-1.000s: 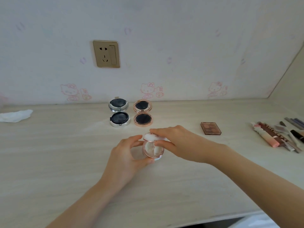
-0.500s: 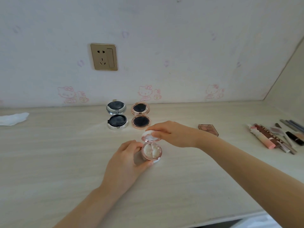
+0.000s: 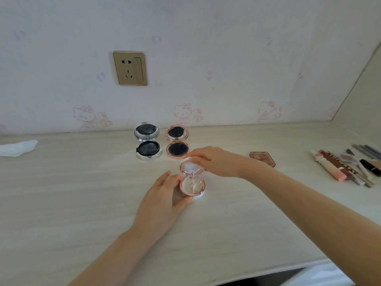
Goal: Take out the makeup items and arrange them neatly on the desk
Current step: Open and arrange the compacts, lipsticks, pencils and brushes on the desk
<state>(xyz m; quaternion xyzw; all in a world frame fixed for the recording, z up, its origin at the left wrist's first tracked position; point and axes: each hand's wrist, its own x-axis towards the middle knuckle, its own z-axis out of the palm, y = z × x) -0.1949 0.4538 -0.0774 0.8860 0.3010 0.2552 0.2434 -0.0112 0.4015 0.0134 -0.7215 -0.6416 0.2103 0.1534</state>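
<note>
A little pink compact (image 3: 192, 183) sits on the counter (image 3: 82, 193) in the middle, with its lid tipped open. The left hand (image 3: 162, 205) holds its bottom part — thumb and fingers curled around it. The right hand (image 3: 216, 162) pinches the lid's top edge. Behind it lie two more open compacts, one silver (image 3: 147, 145) and one rose-gold (image 3: 177, 143), side by side.

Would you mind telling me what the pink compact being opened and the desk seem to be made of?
The pink compact looks like glossy plastic with a rose-gold metallic rim, judging by its shine; real metal cannot be ruled out. The desk looks like pale wood-grain laminate: faint streaks run along a smooth matte top, though solid wood is possible.
</note>
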